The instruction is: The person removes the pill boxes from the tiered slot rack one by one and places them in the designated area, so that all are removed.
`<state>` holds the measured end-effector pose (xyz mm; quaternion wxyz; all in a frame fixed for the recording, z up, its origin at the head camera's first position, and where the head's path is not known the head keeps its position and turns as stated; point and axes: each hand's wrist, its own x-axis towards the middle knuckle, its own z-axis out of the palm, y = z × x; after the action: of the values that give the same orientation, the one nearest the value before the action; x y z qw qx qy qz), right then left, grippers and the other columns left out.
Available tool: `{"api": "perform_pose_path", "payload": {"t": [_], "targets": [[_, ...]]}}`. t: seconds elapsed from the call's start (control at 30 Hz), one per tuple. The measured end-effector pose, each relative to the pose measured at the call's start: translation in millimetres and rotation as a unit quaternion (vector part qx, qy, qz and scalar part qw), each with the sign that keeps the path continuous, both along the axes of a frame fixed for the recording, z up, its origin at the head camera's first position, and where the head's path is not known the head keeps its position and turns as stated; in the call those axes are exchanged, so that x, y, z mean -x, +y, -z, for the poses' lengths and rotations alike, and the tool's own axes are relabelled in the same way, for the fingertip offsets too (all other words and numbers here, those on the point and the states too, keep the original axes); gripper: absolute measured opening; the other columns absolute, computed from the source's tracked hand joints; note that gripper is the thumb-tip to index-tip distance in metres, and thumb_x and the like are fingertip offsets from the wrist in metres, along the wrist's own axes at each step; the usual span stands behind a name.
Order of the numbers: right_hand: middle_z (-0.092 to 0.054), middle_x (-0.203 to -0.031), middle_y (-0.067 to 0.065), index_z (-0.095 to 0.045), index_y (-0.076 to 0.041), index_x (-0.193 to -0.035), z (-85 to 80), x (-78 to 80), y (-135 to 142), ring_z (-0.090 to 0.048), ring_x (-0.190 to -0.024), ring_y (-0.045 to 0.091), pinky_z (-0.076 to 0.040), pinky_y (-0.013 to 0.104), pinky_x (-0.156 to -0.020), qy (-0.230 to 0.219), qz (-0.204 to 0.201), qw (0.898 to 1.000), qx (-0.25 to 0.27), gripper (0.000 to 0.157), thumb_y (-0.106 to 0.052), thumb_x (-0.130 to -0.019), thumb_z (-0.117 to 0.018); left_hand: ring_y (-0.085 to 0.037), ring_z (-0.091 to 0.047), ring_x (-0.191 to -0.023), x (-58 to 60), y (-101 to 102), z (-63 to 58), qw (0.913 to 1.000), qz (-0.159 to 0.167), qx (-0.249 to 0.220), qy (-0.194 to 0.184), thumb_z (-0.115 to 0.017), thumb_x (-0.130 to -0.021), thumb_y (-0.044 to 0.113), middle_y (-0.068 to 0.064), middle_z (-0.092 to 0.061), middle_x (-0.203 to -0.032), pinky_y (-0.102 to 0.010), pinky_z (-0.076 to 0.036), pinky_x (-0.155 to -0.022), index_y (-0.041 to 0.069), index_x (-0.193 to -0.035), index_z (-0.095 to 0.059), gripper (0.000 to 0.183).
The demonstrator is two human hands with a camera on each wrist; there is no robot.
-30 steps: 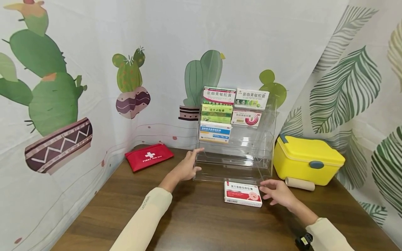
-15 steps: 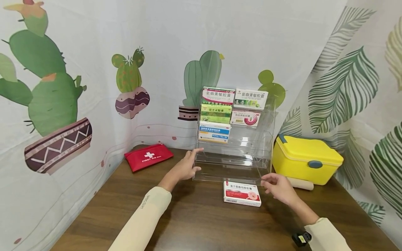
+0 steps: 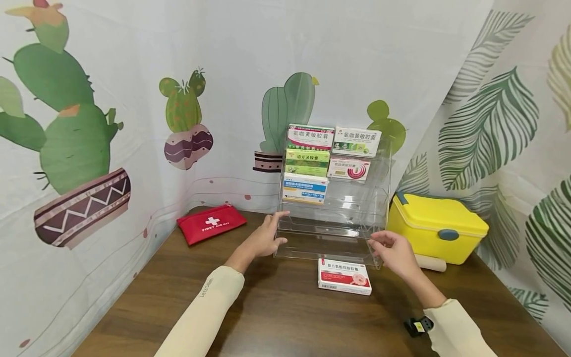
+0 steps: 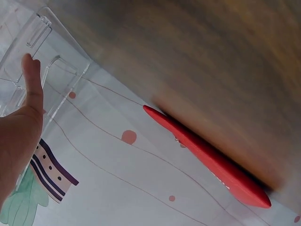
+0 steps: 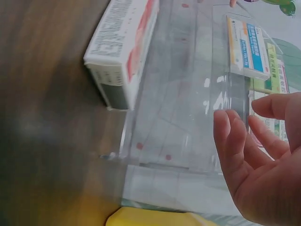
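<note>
A clear acrylic tiered display rack [image 3: 321, 243] stands on the table, bearing several medicine boxes, among them a blue-and-white box [image 3: 305, 189] and a green box [image 3: 307, 162]. My left hand [image 3: 265, 237] rests at the rack's left side, forefinger stretched along it; in the left wrist view the thumb [image 4: 32, 82] overlaps the clear side panel. At the rack's lower right side is my right hand [image 3: 394, 252], fingertips right at the edge. The right wrist view shows its fingers bent with a gap to the thumb. A red-and-white medicine box [image 3: 344, 276] lies flat before the rack.
A red first aid pouch [image 3: 211, 223] lies at the back left. Right of the rack stands a yellow lidded box [image 3: 439, 225], with a pale beige roll [image 3: 430, 262] in front of it. Patterned curtains [image 3: 232, 99] hang behind the table.
My right hand has moved from beside the red-and-white medicine box up and away to the rack's lower right side. The left hand and the boxes have stayed in place.
</note>
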<state>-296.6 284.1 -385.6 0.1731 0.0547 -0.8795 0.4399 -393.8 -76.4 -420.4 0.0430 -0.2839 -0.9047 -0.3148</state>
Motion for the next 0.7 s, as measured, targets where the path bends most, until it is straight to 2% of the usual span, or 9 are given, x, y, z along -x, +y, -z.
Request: {"api": "perform_pose_path", "payload": {"t": [0.07,0.2,0.3,0.57,0.7], "targets": [[-0.072,-0.096,0.022,-0.067,0.003,-0.111,-3.9,3.0,-2.8,-0.067,-0.065,0.016,-0.052,0.034,-0.048,0.01,-0.002,1.0,0.003,0.026,-0.017,-0.095,-0.069,-0.023,-0.051,-0.07,0.0,1.0,0.3,1.0,-0.003,-0.001,0.0,-0.068,-0.095,0.02,-0.023,-0.042,-0.122,-0.042,-0.045,-0.077,0.029,-0.155,-0.014,0.081],[-0.072,-0.099,0.022,-0.068,0.003,-0.11,-12.5,10.9,-9.6,-0.069,-0.066,0.022,-0.051,0.032,-0.046,0.045,-0.007,0.999,0.014,0.025,-0.016,-0.094,-0.069,-0.024,-0.051,-0.07,0.0,3.0,0.2,1.0,-0.006,-0.005,-0.002,-0.069,-0.095,0.017,-0.023,-0.042,-0.123,-0.042,-0.045,-0.076,0.028,-0.155,-0.015,0.081],[-0.071,-0.103,0.024,-0.067,0.004,-0.11,-18.8,17.6,-16.8,-0.07,-0.066,0.021,-0.05,0.032,-0.045,0.06,-0.01,0.998,0.031,0.025,-0.014,-0.094,-0.069,-0.023,-0.05,-0.071,-0.6,3.0,-0.4,0.9999,-0.008,-0.007,-0.001,-0.068,-0.095,0.017,-0.023,-0.042,-0.122,-0.042,-0.045,-0.075,0.029,-0.155,-0.015,0.081],[-0.07,-0.108,0.026,-0.066,0.002,-0.118,-27.2,29.1,-34.0,-0.071,-0.066,0.015,-0.053,0.032,-0.047,0.047,-0.009,0.996,0.078,0.029,-0.016,-0.094,-0.069,-0.025,-0.055,-0.075,-3.2,4.5,0.2,0.9999,-0.012,-0.006,-0.005,-0.066,-0.096,0.016,-0.021,-0.039,-0.126,-0.044,-0.048,-0.079,0.031,-0.155,-0.013,0.08],[-0.069,-0.113,0.025,-0.065,0.0,-0.123,-29.8,33.0,-39.8,-0.068,-0.065,0.006,-0.055,0.035,-0.051,0.044,-0.007,0.995,0.087,0.034,-0.019,-0.095,-0.069,-0.027,-0.056,-0.079,-3.5,4.3,0.8,0.9999,-0.013,-0.009,-0.002,-0.067,-0.096,0.016,-0.02,-0.039,-0.128,-0.046,-0.049,-0.083,0.029,-0.155,-0.014,0.08]]}}
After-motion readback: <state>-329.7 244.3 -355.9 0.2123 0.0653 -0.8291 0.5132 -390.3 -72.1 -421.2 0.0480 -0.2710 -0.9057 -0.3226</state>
